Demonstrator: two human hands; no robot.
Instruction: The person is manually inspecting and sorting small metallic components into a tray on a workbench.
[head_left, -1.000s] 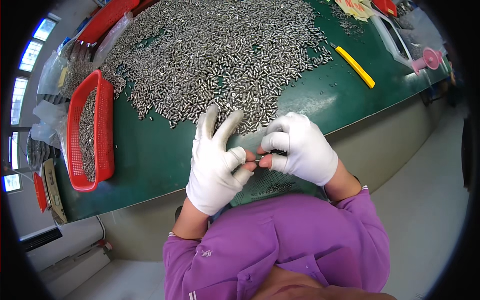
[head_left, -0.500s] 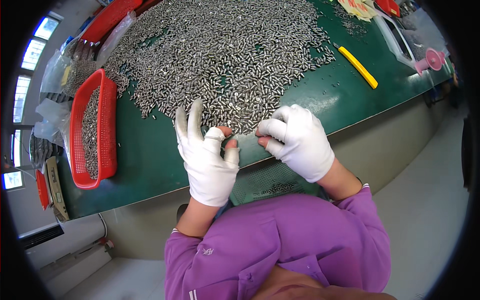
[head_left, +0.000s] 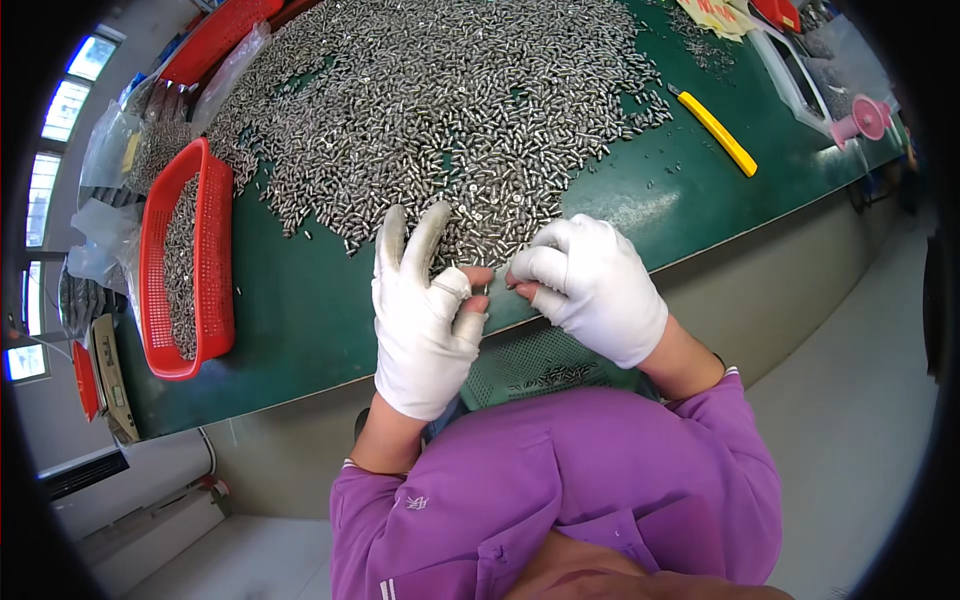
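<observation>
White gloves with bare thumb and index tips cover both hands at the table's near edge. My left hand [head_left: 425,320] pinches a small metal pin [head_left: 486,290] between thumb and index finger, the other fingers stretched over the pile. Close beside it, my right hand [head_left: 598,290] is closed in a pinch; what its fingertips hold is too small to make out. Just beyond both hands spreads a large heap of small shiny metal pins [head_left: 430,110] on the green table [head_left: 300,330].
On the left stands a red basket [head_left: 215,260] holding more pins. A yellow utility knife [head_left: 715,132] lies to the right, with a pink reel-like object [head_left: 862,122] farther right. Below the table edge sits a green basket [head_left: 540,365] with some pins inside.
My left hand has moved right, toward my right hand, and a pin now shows between its fingertips. My right hand has shifted only slightly.
</observation>
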